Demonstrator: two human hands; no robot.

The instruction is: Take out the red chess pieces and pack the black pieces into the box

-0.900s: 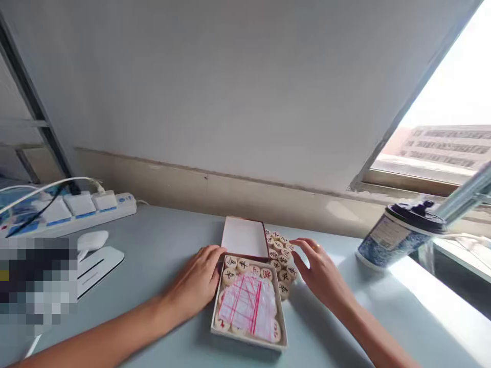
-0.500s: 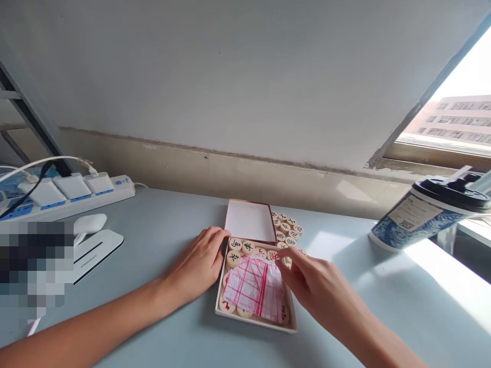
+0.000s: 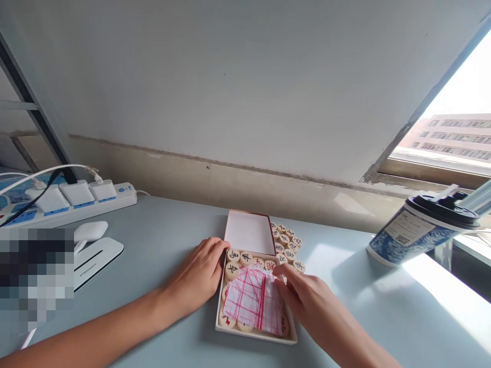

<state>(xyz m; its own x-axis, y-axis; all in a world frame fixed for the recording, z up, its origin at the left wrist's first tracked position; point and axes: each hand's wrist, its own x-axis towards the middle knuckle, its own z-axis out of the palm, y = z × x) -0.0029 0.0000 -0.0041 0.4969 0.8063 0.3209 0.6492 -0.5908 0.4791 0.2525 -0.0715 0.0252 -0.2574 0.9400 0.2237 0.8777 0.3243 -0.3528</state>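
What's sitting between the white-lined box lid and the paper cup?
In the head view, loose Chinese chess pieces lie beside the box lid; onward to the paper cup, just desktop, partly sunlit.

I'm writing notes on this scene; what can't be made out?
Head view, all four:
Pieces under the pink-lined sheet: covered by it.
Whether the right hand holds anything: hidden by the hand itself.
Left end of the power strip: cut off by the picture's edge.
Print on the cup label: too small.

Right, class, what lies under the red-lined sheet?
Round pieces show around the sheet in the box; whatever lies beneath the sheet's middle is covered and can't be seen.
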